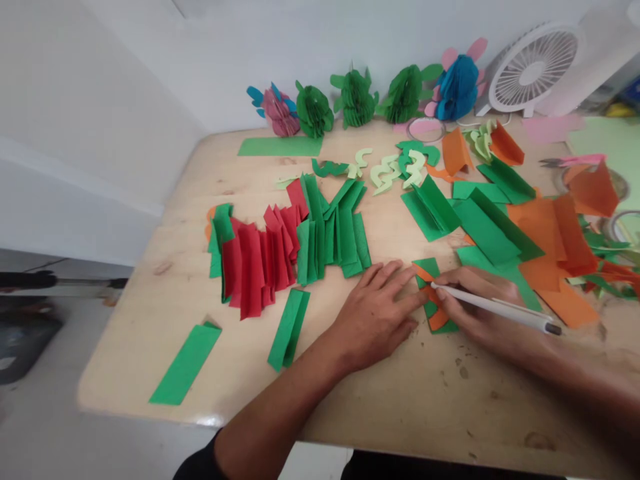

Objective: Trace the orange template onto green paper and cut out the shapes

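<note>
Five paper figures (355, 99) look finished at the back of the bench (360, 413): three green, one blue, one pink. Tracing seems part done: the right hand (465, 303) pinches one white pen (500, 308) at one orange cutout (437, 319) on a green card (431, 267), the left hand (377, 317) flat beside it; the folded papers (249, 267), too overlapped to count, look uncut

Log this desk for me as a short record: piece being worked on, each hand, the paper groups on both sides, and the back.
Workpiece: green paper strip, orange cutout on it
Left hand: flat, fingers at the strip
Right hand: holding white pen, tip at the cutout
Left side: folded red papers, folded green papers
Right side: green papers, orange papers
Back: five pleated paper figures, white fan
</note>
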